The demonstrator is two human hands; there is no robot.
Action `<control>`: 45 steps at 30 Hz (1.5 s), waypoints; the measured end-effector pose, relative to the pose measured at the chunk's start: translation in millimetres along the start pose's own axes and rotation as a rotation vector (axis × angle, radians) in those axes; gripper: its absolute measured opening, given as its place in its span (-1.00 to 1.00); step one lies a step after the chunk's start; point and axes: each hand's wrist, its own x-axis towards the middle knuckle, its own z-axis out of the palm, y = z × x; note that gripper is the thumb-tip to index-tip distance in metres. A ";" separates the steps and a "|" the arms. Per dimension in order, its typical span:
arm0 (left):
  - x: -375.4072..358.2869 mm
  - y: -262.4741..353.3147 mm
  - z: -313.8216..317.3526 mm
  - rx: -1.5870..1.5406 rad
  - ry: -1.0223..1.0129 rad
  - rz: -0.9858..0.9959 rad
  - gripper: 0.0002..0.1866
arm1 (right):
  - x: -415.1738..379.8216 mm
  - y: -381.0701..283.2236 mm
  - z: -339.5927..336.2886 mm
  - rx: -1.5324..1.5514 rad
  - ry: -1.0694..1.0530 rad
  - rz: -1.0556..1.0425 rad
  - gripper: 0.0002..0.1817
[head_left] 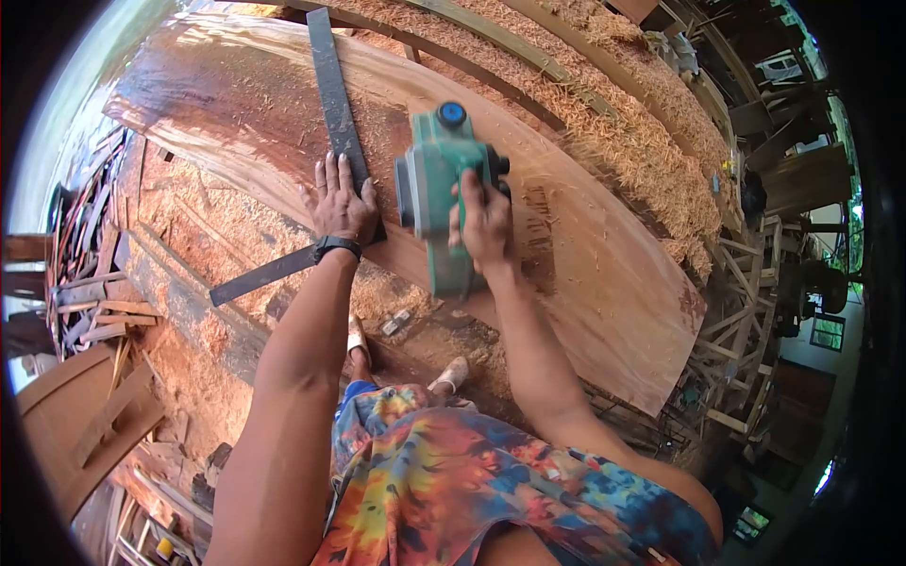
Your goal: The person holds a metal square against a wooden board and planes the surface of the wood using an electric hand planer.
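A green electric planer (436, 179) with a blue knob rests on a wide wooden plank (604, 292), slightly blurred. My right hand (483, 222) is wrapped around its handle. Just left of the planer, my left hand (342, 203) lies flat with fingers spread, over the corner of a dark L-shaped carpenter's square (332, 85). One arm of the square runs across the plank; the other sticks out past the near edge, under my wrist. Part of the square is hidden by the hand. The plank is rough and dark at left, smoother and paler at right.
Wood shavings (651, 160) cover the ground and long beams (510, 47) beyond the plank. Offcuts (118, 316) are piled at left, near a curved wooden piece (66, 415). A wooden frame (746, 330) stands at right. My feet (451, 375) are below the plank.
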 end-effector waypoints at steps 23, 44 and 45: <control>1.5 -3.9 2.9 0.000 0.036 0.021 -0.21 | -103.4 12.6 -89.9 -0.040 -0.003 0.079 -0.36; 1.5 0.3 -1.3 0.034 0.016 0.005 -0.20 | 8.1 -9.1 -75.3 -0.007 0.029 0.052 -0.38; 0.1 -0.4 -0.6 0.028 0.011 0.002 -0.20 | 34.2 -10.1 -69.4 0.021 0.019 0.010 -0.38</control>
